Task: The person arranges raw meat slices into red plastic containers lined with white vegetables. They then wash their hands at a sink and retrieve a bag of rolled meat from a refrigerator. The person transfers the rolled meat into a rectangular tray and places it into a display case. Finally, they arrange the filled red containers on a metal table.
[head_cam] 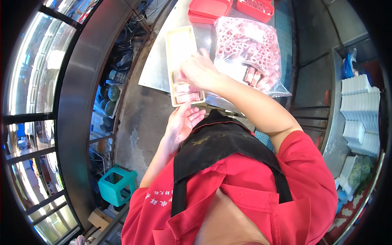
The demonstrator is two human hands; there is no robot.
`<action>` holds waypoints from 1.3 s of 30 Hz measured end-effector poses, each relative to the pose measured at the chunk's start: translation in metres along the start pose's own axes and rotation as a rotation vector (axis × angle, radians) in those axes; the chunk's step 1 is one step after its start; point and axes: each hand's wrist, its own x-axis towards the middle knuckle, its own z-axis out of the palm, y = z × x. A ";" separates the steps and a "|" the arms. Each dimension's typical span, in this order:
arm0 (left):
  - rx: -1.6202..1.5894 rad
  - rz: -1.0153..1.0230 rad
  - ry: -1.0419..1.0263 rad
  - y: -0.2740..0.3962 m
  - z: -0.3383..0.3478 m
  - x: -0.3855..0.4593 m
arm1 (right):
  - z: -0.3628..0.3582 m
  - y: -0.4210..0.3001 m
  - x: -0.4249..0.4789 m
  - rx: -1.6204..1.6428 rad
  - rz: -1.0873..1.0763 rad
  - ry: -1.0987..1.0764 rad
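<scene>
A long cream tray (pixel 183 38) lies on the steel table with its near end at the edge. Pinkish-red meat rolls (pixel 187 98) sit crosswise in that near end. Over the tray's middle, my right hand (pixel 200 69) is bent down at a blurred pink roll; its fingertips are hidden, so its grip is unclear. My left hand (pixel 186 120) is palm up with fingers apart, just below the tray's near end, a fingertip at the rim. To the right lies a large clear plastic bag (pixel 247 46) full of meat rolls, its mouth towards me.
Red trays (pixel 209 9) are stacked at the table's far side, beside a red tray of meat (pixel 255 8). White foam trays (pixel 356 104) are piled at right. A green plastic stool (pixel 118 185) stands on the floor at left, near a steel counter (pixel 82 92).
</scene>
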 end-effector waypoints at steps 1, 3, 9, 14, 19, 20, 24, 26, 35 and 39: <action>0.041 -0.046 -0.006 0.000 0.004 0.000 | -0.003 0.002 0.002 -0.015 0.019 0.016; 0.352 -0.058 -0.066 0.008 0.012 -0.014 | 0.047 0.010 0.018 -0.116 -0.054 0.373; 0.881 0.213 -0.465 0.042 0.040 -0.033 | 0.065 0.060 -0.077 0.198 0.176 0.764; 1.294 0.333 -0.637 -0.030 0.136 0.048 | 0.090 0.142 -0.151 0.039 0.608 0.502; 1.876 0.786 -0.158 -0.111 0.167 0.171 | 0.066 0.160 -0.169 -0.267 0.604 0.257; 1.891 0.734 -0.103 -0.119 0.177 0.175 | 0.067 0.168 -0.171 -0.369 0.535 0.247; 1.920 0.651 0.053 -0.141 0.196 0.187 | 0.065 0.184 -0.182 -0.352 0.524 0.001; 1.935 0.791 0.134 -0.157 0.182 0.201 | 0.079 0.192 -0.183 -0.386 0.578 0.003; 2.280 0.643 -0.086 -0.103 0.172 0.165 | 0.095 0.207 -0.179 0.256 0.425 0.121; 2.237 0.681 -0.268 -0.078 0.151 0.158 | 0.084 0.190 -0.160 0.284 0.408 0.049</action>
